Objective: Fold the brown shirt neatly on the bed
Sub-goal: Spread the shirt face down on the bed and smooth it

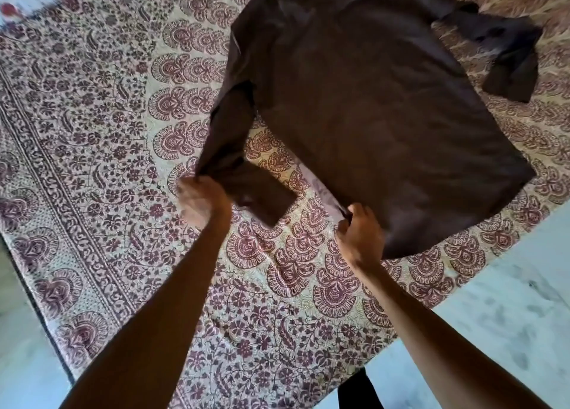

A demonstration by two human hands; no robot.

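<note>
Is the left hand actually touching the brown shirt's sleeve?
Touching. The head view shows the left hand pinching the sleeve, fabric bunched at its fingers.

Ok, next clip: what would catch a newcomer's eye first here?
The brown shirt dominates, spread flat across the upper middle of the maroon-patterned bedsheet. Next come the two hands at its near edge: the left hand grips a sleeve, and the right hand grips the hem corner.

Pale marble floor (509, 316), btm right.
</note>
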